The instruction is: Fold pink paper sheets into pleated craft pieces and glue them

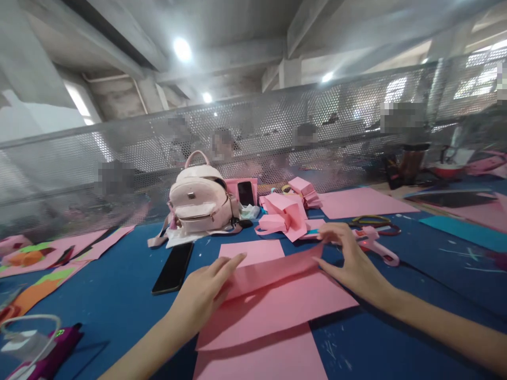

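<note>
A pink paper sheet (277, 306) lies on the blue table (119, 295) in front of me, its far edge lifted and folded back toward me. My left hand (206, 290) pinches the left end of that raised flap. My right hand (348, 258) grips the flap's right end between thumb and fingers. Another pink sheet (253, 250) lies flat just beyond the fold, and a third (261, 361) sits under the near edge.
A black phone (173, 268) lies left of the paper. Behind it stand a pale pink backpack (200, 203), folded pink paper pieces (283, 216) and a pink tool (376, 245). Coloured paper scraps (39, 264) sit at left. People sit beyond a mesh screen (253, 142).
</note>
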A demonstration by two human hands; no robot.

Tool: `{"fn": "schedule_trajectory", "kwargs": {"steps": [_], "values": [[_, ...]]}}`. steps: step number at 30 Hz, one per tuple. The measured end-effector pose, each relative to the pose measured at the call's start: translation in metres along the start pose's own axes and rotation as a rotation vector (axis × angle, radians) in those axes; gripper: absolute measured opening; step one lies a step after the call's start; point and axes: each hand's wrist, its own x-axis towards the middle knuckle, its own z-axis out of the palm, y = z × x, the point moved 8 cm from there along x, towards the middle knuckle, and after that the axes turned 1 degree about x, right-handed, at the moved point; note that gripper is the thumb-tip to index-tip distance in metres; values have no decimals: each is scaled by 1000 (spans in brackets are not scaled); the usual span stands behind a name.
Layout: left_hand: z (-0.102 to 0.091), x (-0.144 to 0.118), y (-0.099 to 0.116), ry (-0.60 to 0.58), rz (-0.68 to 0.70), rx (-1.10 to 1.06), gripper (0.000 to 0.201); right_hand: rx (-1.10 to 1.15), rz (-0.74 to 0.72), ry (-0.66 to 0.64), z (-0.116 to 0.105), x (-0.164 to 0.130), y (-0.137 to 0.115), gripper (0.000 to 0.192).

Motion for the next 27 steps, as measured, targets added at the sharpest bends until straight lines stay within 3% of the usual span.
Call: {"fn": "schedule_trajectory", "kwargs": {"steps": [2, 4, 8, 11, 17, 22, 27], "values": [[3, 4, 1, 47, 60, 81, 71, -195, -212, 25, 5, 1, -16, 18], [8, 8, 2, 94, 124, 194, 72, -303, -375, -95, 22, 1, -28, 4], [30, 11, 12, 69, 295, 319, 58, -356, -505, -444, 66, -6, -37, 19], [52, 10, 21, -24, 368, 282, 45, -281, -478, -624, 92, -11, -39, 26], [71, 13, 23, -187, 277, 51, 45, -174, -374, -910, 123, -28, -33, 52], [75, 4, 15, -403, 274, -157, 60, -23, -214, -1017, 122, -35, -18, 63], [82, 2, 5, -454, 252, -256, 67, 61, -91, -1021, 120, -39, 0, 70]]}}
